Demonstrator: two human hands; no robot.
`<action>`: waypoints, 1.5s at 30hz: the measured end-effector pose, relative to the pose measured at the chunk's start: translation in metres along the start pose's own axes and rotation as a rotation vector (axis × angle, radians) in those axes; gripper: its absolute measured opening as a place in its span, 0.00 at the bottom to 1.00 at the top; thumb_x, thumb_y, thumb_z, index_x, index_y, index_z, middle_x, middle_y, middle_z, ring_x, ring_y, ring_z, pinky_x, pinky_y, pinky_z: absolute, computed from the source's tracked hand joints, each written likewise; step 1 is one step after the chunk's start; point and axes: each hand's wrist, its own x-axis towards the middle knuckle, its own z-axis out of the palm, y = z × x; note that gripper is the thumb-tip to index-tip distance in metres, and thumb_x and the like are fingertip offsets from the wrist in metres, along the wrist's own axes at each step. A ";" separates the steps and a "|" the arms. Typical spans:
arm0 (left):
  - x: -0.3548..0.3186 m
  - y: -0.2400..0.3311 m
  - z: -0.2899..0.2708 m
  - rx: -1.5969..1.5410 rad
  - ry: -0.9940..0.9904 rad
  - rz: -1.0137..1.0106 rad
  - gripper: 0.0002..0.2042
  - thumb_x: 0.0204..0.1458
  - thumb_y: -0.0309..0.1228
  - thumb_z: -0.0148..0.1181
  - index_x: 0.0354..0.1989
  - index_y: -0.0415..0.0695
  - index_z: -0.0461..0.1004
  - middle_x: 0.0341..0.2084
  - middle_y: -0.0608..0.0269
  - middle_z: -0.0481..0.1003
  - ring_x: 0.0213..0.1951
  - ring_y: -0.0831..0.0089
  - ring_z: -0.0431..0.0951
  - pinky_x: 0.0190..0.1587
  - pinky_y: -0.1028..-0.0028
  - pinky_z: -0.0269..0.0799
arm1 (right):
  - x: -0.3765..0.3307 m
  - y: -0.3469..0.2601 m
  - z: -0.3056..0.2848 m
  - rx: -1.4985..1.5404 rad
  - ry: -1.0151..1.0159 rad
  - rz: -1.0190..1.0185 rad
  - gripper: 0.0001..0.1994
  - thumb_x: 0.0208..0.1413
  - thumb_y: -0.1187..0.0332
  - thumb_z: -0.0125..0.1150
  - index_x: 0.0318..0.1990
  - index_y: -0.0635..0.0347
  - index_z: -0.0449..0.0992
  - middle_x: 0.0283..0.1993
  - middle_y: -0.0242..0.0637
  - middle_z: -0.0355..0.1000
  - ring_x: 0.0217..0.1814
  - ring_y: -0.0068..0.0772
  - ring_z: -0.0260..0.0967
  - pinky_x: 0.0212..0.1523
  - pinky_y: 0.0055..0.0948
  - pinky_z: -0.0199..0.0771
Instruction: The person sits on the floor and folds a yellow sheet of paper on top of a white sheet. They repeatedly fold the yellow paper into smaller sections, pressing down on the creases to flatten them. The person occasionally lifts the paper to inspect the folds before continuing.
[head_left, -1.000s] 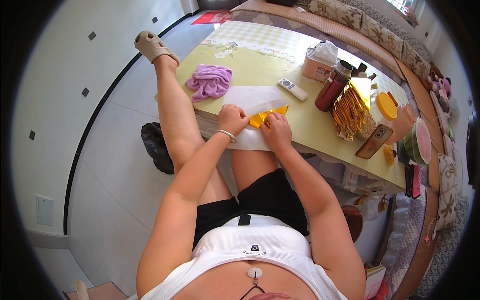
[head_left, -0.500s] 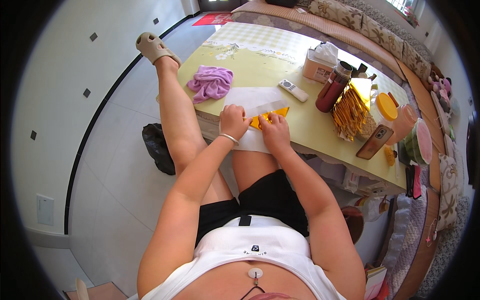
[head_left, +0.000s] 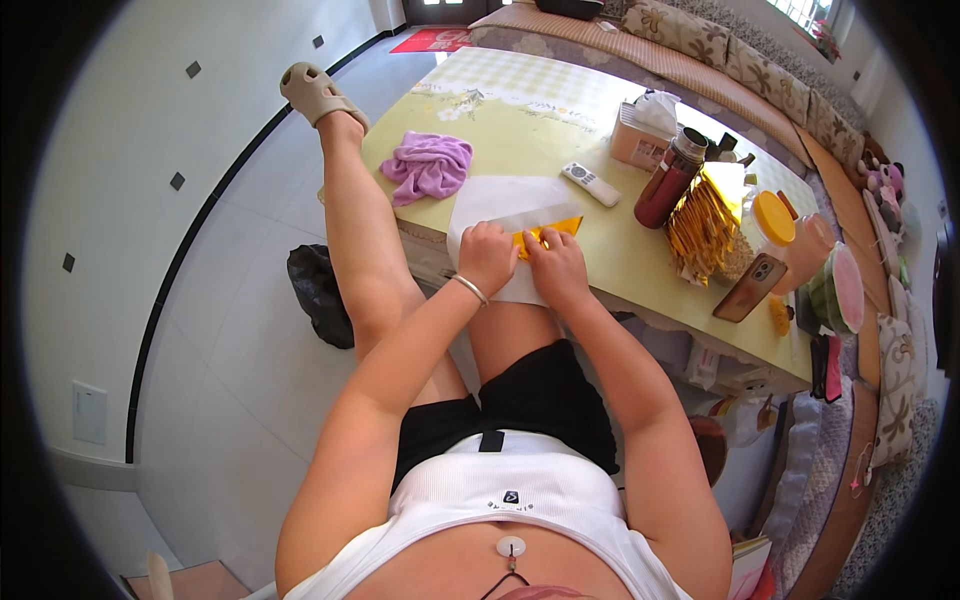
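A small yellow paper piece (head_left: 553,229) lies on a white sheet (head_left: 505,200) near the front edge of a pale yellow-green table (head_left: 620,270). My left hand (head_left: 487,256) presses down on the left end of the yellow piece, fingers curled. My right hand (head_left: 556,266) pinches and presses the same piece from the right, touching my left hand. Most of the yellow piece is hidden under my fingers. A bracelet circles my left wrist.
A purple cloth (head_left: 428,165) lies left of the sheet. Behind it are a white remote (head_left: 590,184), a tissue box (head_left: 645,135), a dark red flask (head_left: 668,180), a golden tassel bundle (head_left: 703,222), a phone (head_left: 751,287) and an orange-lidded jar (head_left: 775,222). A black bag (head_left: 318,295) sits on the floor.
Both hands have stayed on the yellow piece and shifted slightly, covering more of it. Less of the yellow shows beyond my fingers than a second ago.
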 end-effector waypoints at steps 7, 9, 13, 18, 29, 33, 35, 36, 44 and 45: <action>0.026 0.009 -0.004 0.077 -0.103 -0.125 0.16 0.41 0.40 0.74 0.34 0.42 0.81 0.40 0.58 0.77 0.50 0.57 0.72 0.54 0.57 0.65 | 0.002 0.007 -0.029 0.220 -0.123 0.114 0.31 0.50 0.72 0.62 0.66 0.61 0.67 0.55 0.45 0.72 0.54 0.49 0.71 0.54 0.41 0.73; 0.029 0.008 0.001 0.104 0.010 -0.112 0.20 0.39 0.39 0.75 0.39 0.42 0.80 0.46 0.56 0.76 0.55 0.55 0.70 0.59 0.55 0.63 | 0.010 0.012 -0.036 0.330 -0.170 0.241 0.32 0.51 0.74 0.61 0.67 0.62 0.64 0.56 0.46 0.71 0.53 0.51 0.72 0.51 0.42 0.76; 0.041 0.008 0.014 0.131 -0.054 -0.209 0.24 0.38 0.39 0.77 0.43 0.42 0.79 0.51 0.54 0.74 0.59 0.52 0.68 0.65 0.53 0.57 | 0.017 0.039 -0.019 0.236 -0.114 0.271 0.31 0.52 0.77 0.58 0.67 0.63 0.64 0.58 0.48 0.70 0.53 0.52 0.73 0.48 0.41 0.78; 0.052 0.014 0.004 0.116 -0.206 -0.105 0.18 0.40 0.36 0.72 0.38 0.41 0.79 0.40 0.54 0.78 0.53 0.52 0.71 0.64 0.54 0.59 | 0.025 0.046 -0.017 0.067 -0.022 0.241 0.28 0.54 0.77 0.55 0.66 0.61 0.65 0.61 0.44 0.69 0.64 0.46 0.68 0.60 0.41 0.71; -0.003 0.016 0.027 0.082 -0.021 0.158 0.14 0.53 0.25 0.52 0.44 0.31 0.79 0.50 0.41 0.78 0.54 0.52 0.79 0.56 0.62 0.76 | 0.011 0.081 -0.016 0.013 -0.405 -0.053 0.22 0.63 0.66 0.51 0.65 0.56 0.69 0.71 0.36 0.64 0.76 0.35 0.56 0.76 0.44 0.48; -0.023 -0.001 0.017 0.087 0.005 0.136 0.13 0.52 0.26 0.53 0.42 0.32 0.79 0.45 0.42 0.79 0.50 0.52 0.80 0.52 0.62 0.77 | 0.000 0.103 -0.021 0.172 -0.402 0.051 0.23 0.67 0.63 0.49 0.68 0.57 0.66 0.73 0.36 0.61 0.77 0.38 0.52 0.76 0.42 0.48; -0.018 -0.006 0.010 0.029 -0.001 0.127 0.09 0.51 0.26 0.54 0.36 0.36 0.79 0.40 0.47 0.80 0.45 0.52 0.81 0.48 0.61 0.78 | 0.000 0.104 -0.020 0.175 -0.387 0.054 0.23 0.66 0.64 0.49 0.67 0.57 0.67 0.73 0.37 0.61 0.77 0.40 0.53 0.75 0.43 0.50; -0.015 -0.006 0.005 0.001 0.000 0.123 0.08 0.50 0.26 0.55 0.33 0.37 0.79 0.37 0.50 0.81 0.43 0.53 0.81 0.46 0.61 0.78 | 0.001 0.104 -0.021 0.165 -0.392 0.061 0.23 0.66 0.64 0.49 0.66 0.57 0.68 0.73 0.38 0.62 0.76 0.40 0.54 0.75 0.44 0.51; -0.001 -0.005 -0.004 -0.077 0.018 0.029 0.04 0.46 0.28 0.60 0.28 0.43 0.80 0.28 0.57 0.77 0.35 0.56 0.78 0.41 0.60 0.75 | 0.005 0.097 -0.030 0.265 -0.271 0.087 0.20 0.57 0.68 0.57 0.58 0.60 0.75 0.64 0.42 0.71 0.70 0.45 0.63 0.71 0.50 0.58; -0.002 -0.009 -0.005 -0.121 0.036 0.022 0.05 0.45 0.28 0.61 0.29 0.44 0.80 0.28 0.57 0.77 0.34 0.57 0.78 0.41 0.60 0.75 | 0.006 0.095 -0.032 0.267 -0.256 0.088 0.20 0.56 0.68 0.59 0.56 0.60 0.76 0.62 0.42 0.72 0.69 0.45 0.64 0.70 0.49 0.59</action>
